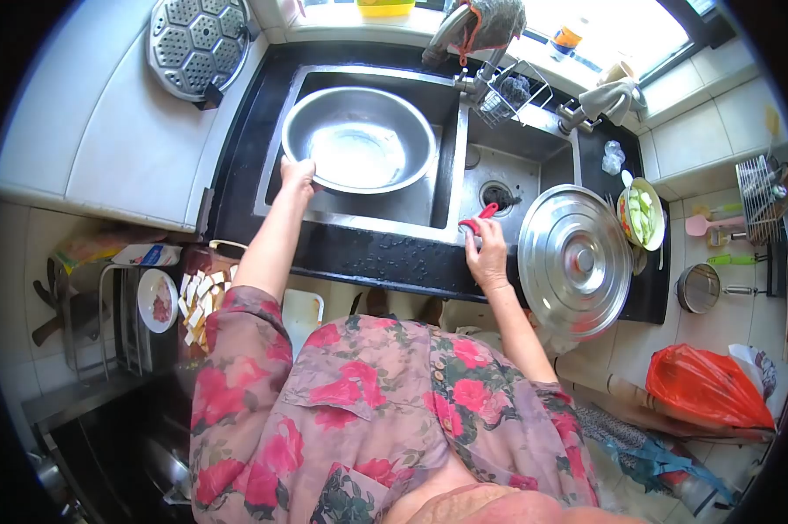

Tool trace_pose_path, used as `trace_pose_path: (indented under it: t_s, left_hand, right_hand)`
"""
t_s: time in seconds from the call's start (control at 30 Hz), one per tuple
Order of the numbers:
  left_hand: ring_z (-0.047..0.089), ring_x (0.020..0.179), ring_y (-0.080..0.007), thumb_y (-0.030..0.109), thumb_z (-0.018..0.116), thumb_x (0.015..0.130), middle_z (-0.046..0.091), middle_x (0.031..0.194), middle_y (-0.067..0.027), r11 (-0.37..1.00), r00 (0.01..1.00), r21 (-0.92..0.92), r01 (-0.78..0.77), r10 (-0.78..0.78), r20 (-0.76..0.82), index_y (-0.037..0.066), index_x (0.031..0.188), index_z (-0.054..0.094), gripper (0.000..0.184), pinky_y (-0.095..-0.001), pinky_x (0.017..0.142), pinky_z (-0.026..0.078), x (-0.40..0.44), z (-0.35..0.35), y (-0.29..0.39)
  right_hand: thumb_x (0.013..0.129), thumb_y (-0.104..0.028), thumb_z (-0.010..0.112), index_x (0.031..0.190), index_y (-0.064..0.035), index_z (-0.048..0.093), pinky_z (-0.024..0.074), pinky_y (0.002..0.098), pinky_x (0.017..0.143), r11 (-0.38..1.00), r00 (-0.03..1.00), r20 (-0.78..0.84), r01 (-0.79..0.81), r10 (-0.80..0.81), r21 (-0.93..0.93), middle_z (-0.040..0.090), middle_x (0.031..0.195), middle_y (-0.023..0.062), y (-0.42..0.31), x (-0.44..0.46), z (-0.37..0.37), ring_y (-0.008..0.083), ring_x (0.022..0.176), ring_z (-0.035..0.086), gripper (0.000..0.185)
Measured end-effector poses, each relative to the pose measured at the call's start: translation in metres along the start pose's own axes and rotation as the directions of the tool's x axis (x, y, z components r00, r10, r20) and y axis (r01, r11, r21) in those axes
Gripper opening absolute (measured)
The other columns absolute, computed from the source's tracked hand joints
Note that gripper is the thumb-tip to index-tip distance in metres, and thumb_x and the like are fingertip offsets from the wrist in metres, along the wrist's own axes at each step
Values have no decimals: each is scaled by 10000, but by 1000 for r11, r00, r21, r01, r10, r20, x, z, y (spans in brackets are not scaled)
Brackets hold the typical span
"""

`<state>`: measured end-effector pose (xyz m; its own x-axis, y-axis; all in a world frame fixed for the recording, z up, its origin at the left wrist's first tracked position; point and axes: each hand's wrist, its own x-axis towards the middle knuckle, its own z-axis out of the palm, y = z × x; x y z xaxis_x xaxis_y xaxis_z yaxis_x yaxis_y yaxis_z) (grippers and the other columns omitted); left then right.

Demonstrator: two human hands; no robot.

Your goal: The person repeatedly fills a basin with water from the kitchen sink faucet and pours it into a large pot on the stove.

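A large round stainless steel basin [359,140] rests over the left bowl of the sink [451,229]. At its near left rim is my left hand [298,177], with the fingers closed on the edge. The inside of the basin shines with reflected light. My right hand [488,253] is at the front edge of the smaller right bowl, its fingertips closed on a small red-handled tool [488,211]. The tool's exact kind is too small to make out. Just right of that hand lies a big metal lid [580,258] with a round knob.
A bowl of cut green vegetables [640,214] stands right of the lid. The tap [451,35] has a grey cloth over it, beside a wire basket [512,92]. At lower left are white cut pieces [200,301] and a plate with meat [158,301]. A red bag [708,384] lies right.
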<state>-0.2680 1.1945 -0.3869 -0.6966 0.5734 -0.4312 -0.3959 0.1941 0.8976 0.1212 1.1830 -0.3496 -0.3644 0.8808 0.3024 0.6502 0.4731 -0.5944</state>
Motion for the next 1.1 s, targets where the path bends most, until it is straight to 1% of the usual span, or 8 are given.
trace_pose_path:
  t_s: [0.1,0.17,0.4,0.5,0.57,0.77,1.0,1.1]
  left_hand:
    - [668,783,-337,-52,496,712,566,1048,-210,997,999,72,34,-34,-2,45,1210,378,521,-502,489,572,6,21,-22]
    - [636,899,-328,-119,470,688,568,1064,-203,995,995,68,76,-71,-76,-20,1203,460,524,-473,700,564,-5,32,-21]
    - [595,990,-384,-81,502,692,520,1175,-231,955,968,222,195,-151,-201,6,1313,359,643,-500,795,532,85,-2,-119]
    - [559,1070,-416,38,578,752,488,1247,-261,600,901,764,237,158,-404,33,1373,314,675,-501,939,454,54,23,-81]
    - [536,1124,-397,236,639,811,505,1257,-270,223,923,972,-73,383,-19,46,1315,420,582,-452,928,451,13,62,-34]
    - [664,787,-323,412,695,779,680,745,-141,437,709,577,-689,569,416,-8,1065,594,518,-408,742,513,19,216,-18]
    - [624,931,-417,499,566,825,642,930,-291,578,841,636,-510,489,230,-51,1130,549,629,-457,845,480,24,339,-4]
    - [625,949,-405,469,489,860,648,944,-277,596,881,657,-461,394,261,-61,897,678,564,-441,882,464,22,350,7]
  right_hand:
    - [793,-61,629,1090,-16,579,452,423,827,999,999,2,-52,52,-7,546,1043,178,18,-7,6,347,949,560,305]
    - [798,-67,625,1089,-20,582,450,419,816,997,1000,-29,8,-10,-78,544,1038,176,24,-4,3,343,942,559,298]
    - [790,-95,638,1051,-10,588,452,417,801,998,998,-33,-48,47,-42,551,1017,178,46,-9,4,347,909,561,279]
    - [787,-98,640,1022,3,581,451,417,794,997,998,-37,-58,57,-45,559,1004,175,41,-7,5,347,898,564,262]
    - [783,-106,645,997,6,576,448,420,790,997,996,-48,-73,71,-33,565,990,173,42,-9,3,348,890,564,251]
    - [772,-126,642,984,-2,574,443,423,791,996,996,-32,-87,86,-34,569,972,177,44,-9,6,355,895,565,255]
    - [769,-130,649,961,-4,588,450,428,783,993,993,-48,-110,109,-40,574,947,168,41,-9,3,351,887,570,238]
    - [765,-123,649,954,-1,592,452,429,786,992,992,-56,-119,117,-36,573,944,166,40,-12,4,349,886,570,232]
